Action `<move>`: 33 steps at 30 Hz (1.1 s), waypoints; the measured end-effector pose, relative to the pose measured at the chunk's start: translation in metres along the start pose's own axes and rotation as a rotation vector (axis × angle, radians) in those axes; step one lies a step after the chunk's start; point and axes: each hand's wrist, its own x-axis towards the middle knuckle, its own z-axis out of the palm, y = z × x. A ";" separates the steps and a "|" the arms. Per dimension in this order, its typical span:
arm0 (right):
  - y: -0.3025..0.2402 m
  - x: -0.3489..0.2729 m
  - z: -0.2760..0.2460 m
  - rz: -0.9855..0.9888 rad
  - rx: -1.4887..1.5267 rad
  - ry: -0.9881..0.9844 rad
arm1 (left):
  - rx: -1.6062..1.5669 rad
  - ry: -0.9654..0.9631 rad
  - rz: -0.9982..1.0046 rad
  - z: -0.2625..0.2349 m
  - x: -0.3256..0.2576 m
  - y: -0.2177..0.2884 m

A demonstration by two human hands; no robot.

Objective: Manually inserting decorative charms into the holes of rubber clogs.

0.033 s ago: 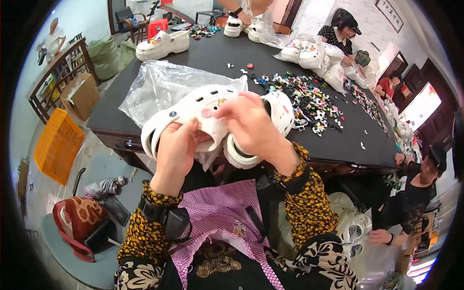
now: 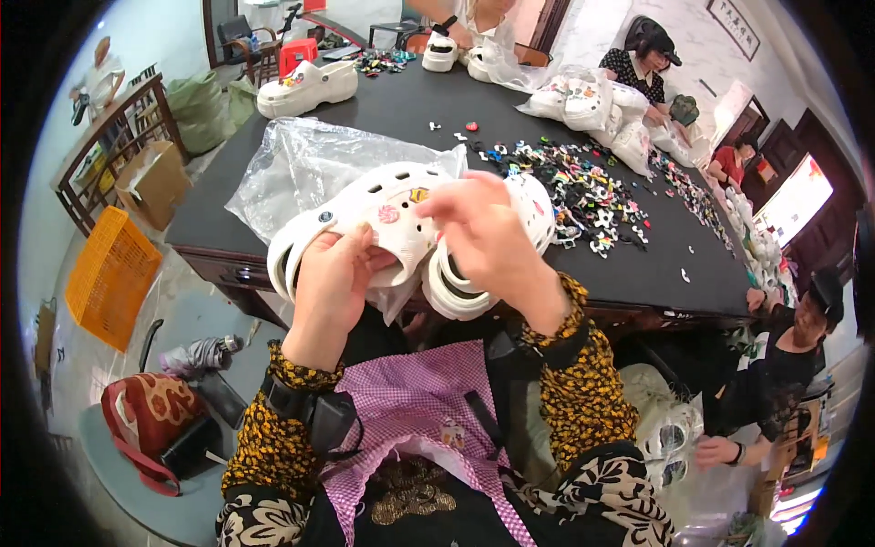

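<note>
A white clog (image 2: 355, 205) is gripped by my left hand (image 2: 326, 278), its thumb on the upper and its fingers inside the opening. A pink swirl charm (image 2: 388, 214) and a yellow-orange charm (image 2: 418, 195) sit on its toe part. Over the toe's right side hovers my right hand (image 2: 488, 237), fingers bent and partly smeared by motion. Whether its fingertips hold anything is hidden. A second white clog (image 2: 529, 208) with charms lies just behind and beneath that hand. Under the held clog spreads a clear plastic bag (image 2: 301, 164).
The dark table (image 2: 392, 118) bears a heap of small colourful charms (image 2: 592, 205), bagged white clogs (image 2: 583, 98) and another white clog (image 2: 308, 89). Co-workers sit or stand around its far and right sides. An orange crate (image 2: 111, 278) and a stool with a red bag (image 2: 150, 415) are at left.
My right hand has shifted slightly right, away from the toe's charms, and the yellow-orange charm now shows more fully. The left hand keeps its hold on the clog.
</note>
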 end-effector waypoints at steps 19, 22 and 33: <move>0.053 -0.098 -0.061 0.323 -0.336 0.170 | -0.026 -0.092 -0.396 -0.015 0.065 0.060; 0.054 -0.107 -0.064 0.343 -0.346 0.180 | 0.045 -0.131 -0.439 -0.018 0.072 0.068; 0.064 -0.118 -0.063 0.369 -0.349 0.160 | 1.076 -0.235 -0.131 0.005 0.077 0.079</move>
